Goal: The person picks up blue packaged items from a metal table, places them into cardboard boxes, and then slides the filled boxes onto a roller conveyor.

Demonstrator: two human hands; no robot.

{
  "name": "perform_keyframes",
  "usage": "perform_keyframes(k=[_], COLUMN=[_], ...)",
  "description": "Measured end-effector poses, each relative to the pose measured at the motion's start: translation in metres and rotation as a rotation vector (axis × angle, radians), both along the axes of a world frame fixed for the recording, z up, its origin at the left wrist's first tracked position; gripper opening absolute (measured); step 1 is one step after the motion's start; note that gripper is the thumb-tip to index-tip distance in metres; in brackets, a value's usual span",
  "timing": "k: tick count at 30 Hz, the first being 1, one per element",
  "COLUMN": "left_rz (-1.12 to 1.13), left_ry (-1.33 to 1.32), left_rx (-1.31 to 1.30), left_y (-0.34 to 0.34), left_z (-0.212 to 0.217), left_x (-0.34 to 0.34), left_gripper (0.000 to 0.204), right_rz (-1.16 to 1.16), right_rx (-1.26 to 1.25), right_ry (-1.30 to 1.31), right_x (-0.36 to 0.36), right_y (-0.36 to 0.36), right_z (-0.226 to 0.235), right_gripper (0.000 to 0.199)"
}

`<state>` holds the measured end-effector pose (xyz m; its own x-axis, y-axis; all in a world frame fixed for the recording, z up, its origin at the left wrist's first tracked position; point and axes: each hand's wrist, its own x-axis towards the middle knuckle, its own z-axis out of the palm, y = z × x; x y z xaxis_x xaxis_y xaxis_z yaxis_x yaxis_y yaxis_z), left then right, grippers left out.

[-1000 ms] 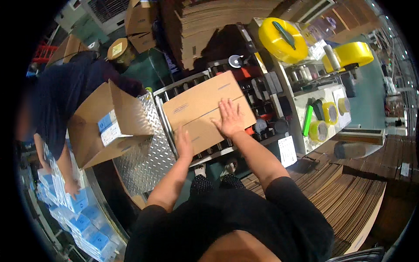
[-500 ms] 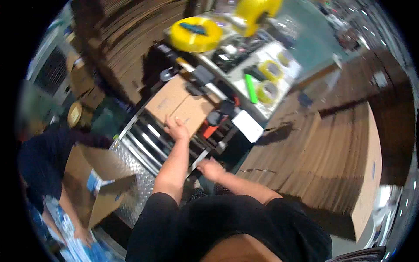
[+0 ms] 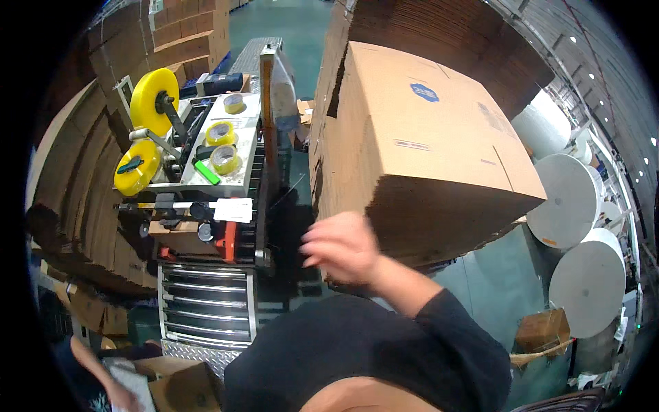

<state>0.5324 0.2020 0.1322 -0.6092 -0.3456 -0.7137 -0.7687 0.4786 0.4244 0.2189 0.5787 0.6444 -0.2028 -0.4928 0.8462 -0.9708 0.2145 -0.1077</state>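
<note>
My right hand is raised in front of the near edge of a tall stack of flat cardboard cartons. Its fingers point left, loosely bent and a little apart, slightly blurred, with nothing visible in them. My left hand is out of view. Left of me, a small brown carton sits inside the carton-taping machine, under its crossbar, beyond the metal roller conveyor.
On the machine's top lie clear tape rolls and a bright green tool; large yellow tape reels stand beside them. A co-worker's arm reaches by an open carton at lower left. Big white rolls line the right.
My view has swung right, toward the carton stack. My left hand has left the small carton and the view; the carton now sits further into the machine. My right hand has risen off the conveyor edge.
</note>
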Motion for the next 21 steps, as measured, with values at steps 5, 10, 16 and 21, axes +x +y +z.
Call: perform_keyframes(k=[5,10,16,21], left_rz=[0.209,0.42,0.553,0.172], left_ry=[-0.081,0.231,0.781,1.211], left_rx=[0.024,-0.005,-0.044,-0.563], left_y=[0.061,0.135,0.241,0.282], left_z=[0.013,0.017,0.255,0.458], left_x=[0.087,0.106,0.052,0.043], left_gripper=[0.03,0.038,0.042,0.06], right_rz=[-1.142,-1.006,-0.736,-0.617], right_rx=[0.224,0.393,0.286,0.425], right_ry=[0.206,0.1,0.394,0.865], right_x=[0.006,-0.018,-0.011,0.086], right_y=[0.209,0.297,0.294,0.249], right_z=[0.06,0.058,0.066,0.146], right_gripper=[0.049,0.033,0.032,0.011])
